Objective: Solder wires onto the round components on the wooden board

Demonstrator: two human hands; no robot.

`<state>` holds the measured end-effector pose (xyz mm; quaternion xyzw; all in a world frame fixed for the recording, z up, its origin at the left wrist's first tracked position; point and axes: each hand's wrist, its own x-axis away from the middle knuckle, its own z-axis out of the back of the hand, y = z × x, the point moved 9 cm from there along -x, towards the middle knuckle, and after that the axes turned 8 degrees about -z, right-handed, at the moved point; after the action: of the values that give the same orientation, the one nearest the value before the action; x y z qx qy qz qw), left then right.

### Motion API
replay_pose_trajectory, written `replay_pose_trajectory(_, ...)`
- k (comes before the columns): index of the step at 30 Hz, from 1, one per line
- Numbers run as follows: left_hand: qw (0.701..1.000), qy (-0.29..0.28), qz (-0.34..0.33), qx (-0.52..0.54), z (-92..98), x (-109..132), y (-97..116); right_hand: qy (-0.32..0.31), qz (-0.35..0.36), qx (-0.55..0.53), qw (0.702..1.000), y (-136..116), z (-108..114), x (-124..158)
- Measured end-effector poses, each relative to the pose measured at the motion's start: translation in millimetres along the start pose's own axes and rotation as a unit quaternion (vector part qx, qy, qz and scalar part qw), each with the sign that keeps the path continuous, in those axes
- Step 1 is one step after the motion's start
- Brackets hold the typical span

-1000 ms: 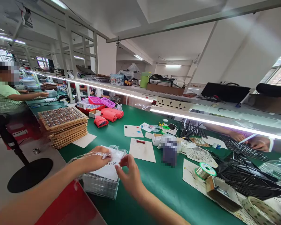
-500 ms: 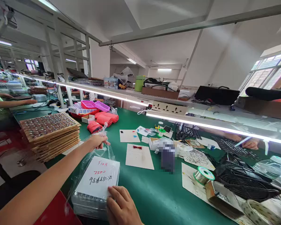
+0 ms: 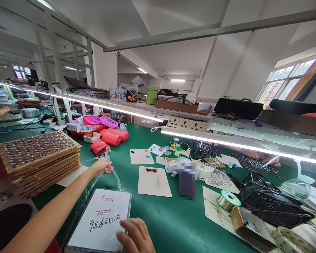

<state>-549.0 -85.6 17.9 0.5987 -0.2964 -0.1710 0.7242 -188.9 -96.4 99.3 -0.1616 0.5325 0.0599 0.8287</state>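
My left hand (image 3: 103,166) is closed round the gathered clear plastic bag (image 3: 118,180), whose loose film hangs below and beside the fingers. In front of me lies a flat stack topped by a white card (image 3: 102,216), with red and black handwriting on it. The bag reaches the stack's far end. At the card's right edge is my right hand (image 3: 137,236), fingers loosely bent and apart; I cannot tell whether it touches the card. Just beyond my left hand lies a red rolled bundle (image 3: 99,147).
A tall stack of wooden boards (image 3: 42,154) with shiny round pieces stands at the left. White sheets (image 3: 154,182), a solder wire spool (image 3: 228,200) and black fans (image 3: 274,203) lie to the right. A lit lamp bar (image 3: 226,142) spans the table's back. Other people's hands show beyond.
My view has shifted, and the card's writing now shows more clearly. My left hand still holds the bag, its film drawn farther from the stack. My right hand's fingers have lifted and loosened at the edge.
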Motion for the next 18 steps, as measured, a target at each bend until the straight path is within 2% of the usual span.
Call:
replay_pose_trajectory(1, 1.000, -0.006, 0.003, -0.004, 1.7, 1.4, -5.0, -0.024, -0.037, -0.014, 0.999, 12.4, -2.0, -5.8)
replay_pose_trajectory(3, 1.000, -0.016, 0.003, -0.012, 5.9, 6.4, -11.5, -0.093, -0.165, -0.042, 0.981, 51.6, -16.6, -16.9)
replay_pose_trajectory(5, 1.000, -0.024, -0.003, -0.019, 10.8, 14.4, -14.5, -0.159, -0.306, -0.071, 0.936, 96.3, -40.2, -22.0)
replay_pose_trajectory(7, 0.999, -0.029, -0.011, -0.025, 16.4, 24.4, -16.2, -0.184, -0.361, -0.085, 0.910, 125.8, -61.0, -30.5)
replay_pose_trajectory(9, 0.999, -0.031, -0.019, -0.030, 23.1, 35.0, -19.3, -0.206, -0.374, -0.103, 0.898, 142.2, -79.8, -38.1)
replay_pose_trajectory(11, 0.999, -0.029, -0.024, -0.034, 31.0, 44.4, -25.8, -0.212, -0.373, -0.120, 0.895, 147.6, -89.2, -42.0)
replay_pose_trajectory(13, 0.999, -0.022, -0.023, -0.035, 39.4, 51.7, -36.4, -0.196, -0.364, -0.131, 0.901, 144.6, -87.0, -43.9)
replay_pose_trajectory(18, 1.000, 0.010, -0.005, -0.026, 55.3, 61.6, -72.0, -0.150, -0.308, -0.143, 0.928, 121.5, -65.1, -50.1)
